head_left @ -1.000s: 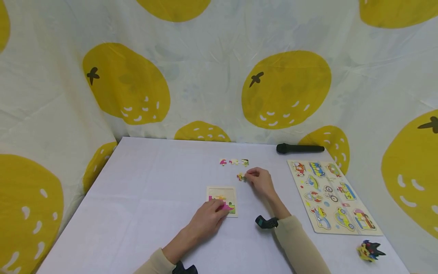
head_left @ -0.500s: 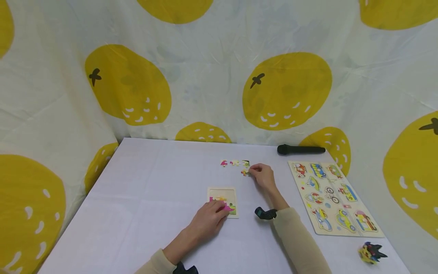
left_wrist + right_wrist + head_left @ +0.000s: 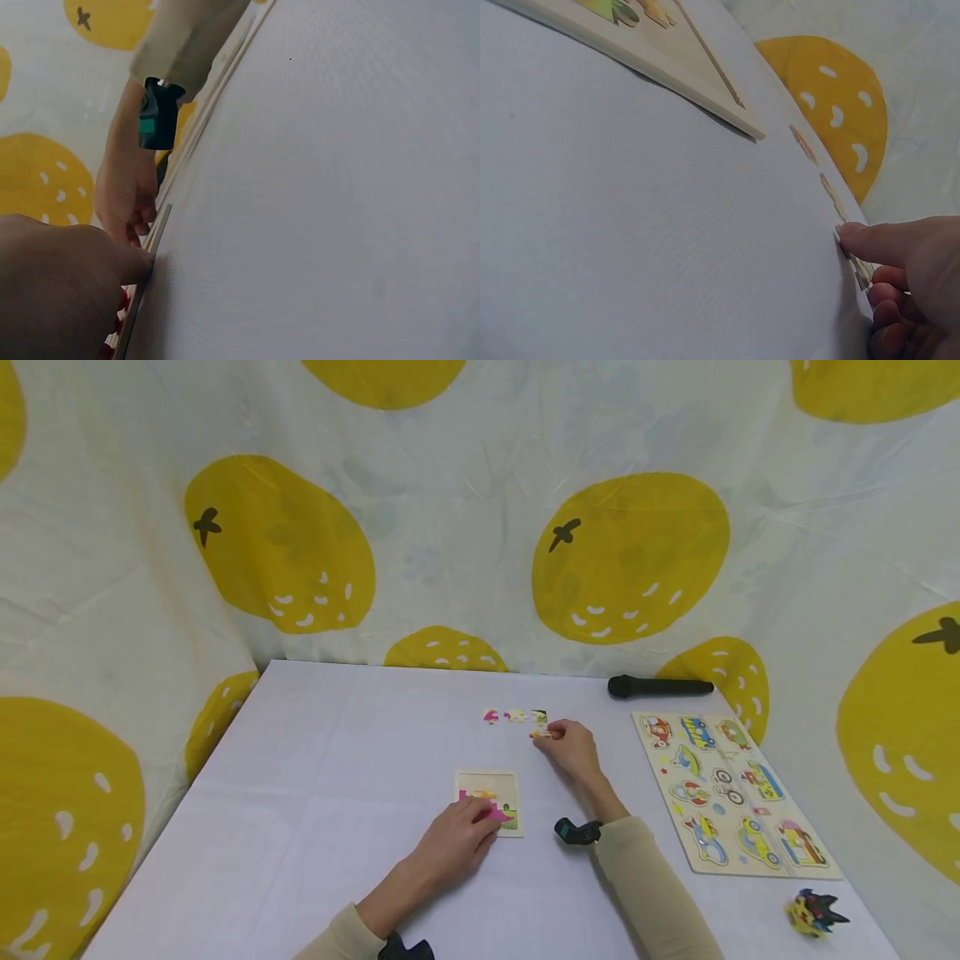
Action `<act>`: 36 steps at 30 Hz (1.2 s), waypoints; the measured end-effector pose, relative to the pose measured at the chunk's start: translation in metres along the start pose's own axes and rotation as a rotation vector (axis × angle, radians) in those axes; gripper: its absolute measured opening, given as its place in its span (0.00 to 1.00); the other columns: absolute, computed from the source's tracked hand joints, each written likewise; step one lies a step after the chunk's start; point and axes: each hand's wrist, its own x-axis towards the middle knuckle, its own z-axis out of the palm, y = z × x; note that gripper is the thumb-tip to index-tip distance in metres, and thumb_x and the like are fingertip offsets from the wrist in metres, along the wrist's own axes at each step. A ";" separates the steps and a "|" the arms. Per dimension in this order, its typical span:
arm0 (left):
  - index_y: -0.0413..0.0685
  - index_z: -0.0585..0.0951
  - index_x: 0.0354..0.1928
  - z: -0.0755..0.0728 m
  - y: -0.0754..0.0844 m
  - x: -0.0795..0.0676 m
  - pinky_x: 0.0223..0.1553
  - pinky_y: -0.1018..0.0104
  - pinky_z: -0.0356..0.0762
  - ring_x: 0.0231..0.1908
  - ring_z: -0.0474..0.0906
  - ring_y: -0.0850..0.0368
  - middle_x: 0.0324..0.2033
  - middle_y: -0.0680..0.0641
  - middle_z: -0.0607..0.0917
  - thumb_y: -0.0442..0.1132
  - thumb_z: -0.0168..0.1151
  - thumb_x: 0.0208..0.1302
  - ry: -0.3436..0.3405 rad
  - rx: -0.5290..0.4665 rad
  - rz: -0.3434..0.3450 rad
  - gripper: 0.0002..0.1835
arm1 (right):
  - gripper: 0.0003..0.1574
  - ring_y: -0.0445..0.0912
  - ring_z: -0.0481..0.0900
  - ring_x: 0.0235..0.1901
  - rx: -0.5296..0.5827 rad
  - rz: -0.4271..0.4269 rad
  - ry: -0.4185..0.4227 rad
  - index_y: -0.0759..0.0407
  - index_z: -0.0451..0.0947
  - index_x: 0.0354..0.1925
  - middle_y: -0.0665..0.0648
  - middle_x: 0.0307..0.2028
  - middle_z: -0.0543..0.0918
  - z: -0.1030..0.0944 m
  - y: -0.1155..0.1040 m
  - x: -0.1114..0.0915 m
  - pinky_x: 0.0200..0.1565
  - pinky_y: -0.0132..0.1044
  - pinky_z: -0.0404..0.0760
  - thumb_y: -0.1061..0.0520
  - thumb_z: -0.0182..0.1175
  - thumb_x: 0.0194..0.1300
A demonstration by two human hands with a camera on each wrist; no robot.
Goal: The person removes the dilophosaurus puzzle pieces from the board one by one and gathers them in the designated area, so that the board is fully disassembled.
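My left hand (image 3: 456, 842) lies over the lower left of a small wooden puzzle tray (image 3: 489, 772), gripping its near edge. Pink and green pieces (image 3: 509, 814) show inside the tray; the hand covers some of them. In the left wrist view the thumb is against the edge of the tray (image 3: 162, 221). Farther back, my right hand (image 3: 573, 750) pinches a small jigsaw piece (image 3: 539, 734) between thumb and fingers. That piece looks tilted, just in front of a row of three loose jigsaw pieces (image 3: 515, 716).
A larger wooden picture board (image 3: 735, 795) with vehicle shapes lies at the right. Behind it is a black microphone (image 3: 660, 687). Near the right front edge stands a small yellow and dark figurine (image 3: 814, 912). A fruit-patterned curtain (image 3: 450, 527) hangs behind the white table (image 3: 337, 777).
My right hand has moved back and slightly right with the jigsaw piece, closer to the row. The piece, seen face-up before, now looks tilted. My left hand has stayed on the tray.
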 end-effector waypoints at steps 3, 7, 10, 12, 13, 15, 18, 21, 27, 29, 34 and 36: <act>0.52 0.88 0.48 0.000 -0.001 0.000 0.53 0.64 0.81 0.48 0.79 0.58 0.48 0.51 0.83 0.43 0.68 0.65 0.001 -0.009 -0.015 0.11 | 0.27 0.51 0.75 0.40 -0.061 -0.018 0.007 0.63 0.82 0.51 0.61 0.41 0.82 0.002 -0.002 0.000 0.41 0.40 0.73 0.47 0.71 0.60; 0.53 0.88 0.46 -0.001 -0.002 0.000 0.52 0.64 0.81 0.47 0.79 0.58 0.46 0.51 0.83 0.43 0.68 0.64 0.011 -0.001 -0.011 0.10 | 0.27 0.51 0.75 0.40 -0.099 -0.017 0.009 0.63 0.82 0.51 0.60 0.41 0.81 0.002 -0.004 0.000 0.41 0.40 0.72 0.47 0.71 0.60; 0.53 0.88 0.46 -0.002 -0.003 -0.001 0.53 0.62 0.80 0.48 0.79 0.57 0.46 0.52 0.83 0.43 0.69 0.64 0.025 0.034 0.011 0.10 | 0.27 0.51 0.76 0.40 -0.101 -0.014 0.012 0.63 0.82 0.51 0.60 0.41 0.82 0.002 -0.006 0.001 0.41 0.42 0.74 0.46 0.71 0.60; 0.53 0.88 0.46 -0.003 -0.004 -0.002 0.55 0.61 0.80 0.49 0.79 0.56 0.46 0.52 0.84 0.42 0.68 0.64 0.029 0.050 0.027 0.09 | 0.27 0.51 0.76 0.40 -0.099 -0.017 0.012 0.63 0.82 0.51 0.60 0.42 0.82 0.001 -0.007 0.002 0.42 0.42 0.74 0.46 0.71 0.60; 0.53 0.88 0.46 -0.003 -0.005 -0.002 0.56 0.61 0.80 0.49 0.79 0.56 0.46 0.52 0.84 0.42 0.68 0.64 0.026 0.055 0.034 0.09 | 0.28 0.51 0.76 0.41 -0.098 -0.017 0.010 0.63 0.81 0.52 0.60 0.42 0.82 0.002 -0.007 0.002 0.43 0.42 0.75 0.46 0.71 0.60; 0.52 0.88 0.46 -0.005 -0.006 -0.004 0.57 0.61 0.80 0.51 0.80 0.55 0.47 0.51 0.84 0.41 0.68 0.64 0.018 0.056 0.052 0.09 | 0.28 0.51 0.75 0.41 -0.088 -0.011 0.002 0.63 0.81 0.52 0.60 0.42 0.81 0.002 -0.008 0.002 0.43 0.42 0.74 0.46 0.70 0.61; 0.51 0.88 0.47 -0.006 -0.009 -0.007 0.60 0.60 0.79 0.54 0.81 0.53 0.50 0.49 0.85 0.38 0.67 0.64 0.001 0.060 0.079 0.10 | 0.30 0.52 0.74 0.42 -0.070 -0.002 0.000 0.63 0.79 0.54 0.61 0.43 0.79 0.002 -0.009 0.001 0.43 0.42 0.73 0.46 0.70 0.61; 0.50 0.87 0.47 -0.006 -0.011 -0.010 0.61 0.60 0.79 0.55 0.81 0.51 0.51 0.48 0.85 0.35 0.68 0.62 -0.004 0.064 0.101 0.12 | 0.31 0.52 0.73 0.42 -0.053 0.001 0.007 0.64 0.77 0.57 0.62 0.44 0.78 0.002 -0.011 -0.001 0.43 0.42 0.73 0.46 0.69 0.62; 0.48 0.87 0.50 -0.006 -0.013 -0.012 0.62 0.60 0.78 0.58 0.80 0.51 0.54 0.47 0.85 0.34 0.66 0.64 -0.036 0.030 0.097 0.12 | 0.28 0.52 0.73 0.43 -0.036 -0.026 0.012 0.64 0.77 0.57 0.61 0.45 0.77 0.003 -0.020 -0.012 0.43 0.40 0.73 0.48 0.66 0.66; 0.48 0.87 0.50 -0.007 -0.013 -0.012 0.62 0.61 0.78 0.59 0.80 0.52 0.54 0.47 0.85 0.35 0.66 0.65 -0.044 0.014 0.090 0.12 | 0.26 0.52 0.73 0.43 -0.036 -0.041 0.003 0.63 0.78 0.57 0.61 0.45 0.77 0.003 -0.023 -0.017 0.42 0.40 0.73 0.49 0.65 0.67; 0.48 0.88 0.49 -0.010 -0.013 -0.011 0.59 0.65 0.80 0.55 0.80 0.55 0.52 0.48 0.85 0.35 0.65 0.66 -0.034 0.003 0.077 0.11 | 0.25 0.50 0.73 0.41 -0.051 -0.125 -0.049 0.63 0.79 0.56 0.60 0.44 0.78 0.004 -0.033 -0.030 0.41 0.39 0.73 0.51 0.65 0.66; 0.49 0.88 0.48 -0.010 -0.013 -0.012 0.57 0.66 0.81 0.53 0.80 0.56 0.50 0.49 0.85 0.36 0.66 0.66 -0.019 0.011 0.076 0.10 | 0.24 0.49 0.74 0.39 -0.057 -0.158 -0.074 0.63 0.80 0.55 0.59 0.43 0.79 0.005 -0.036 -0.036 0.39 0.37 0.73 0.51 0.66 0.65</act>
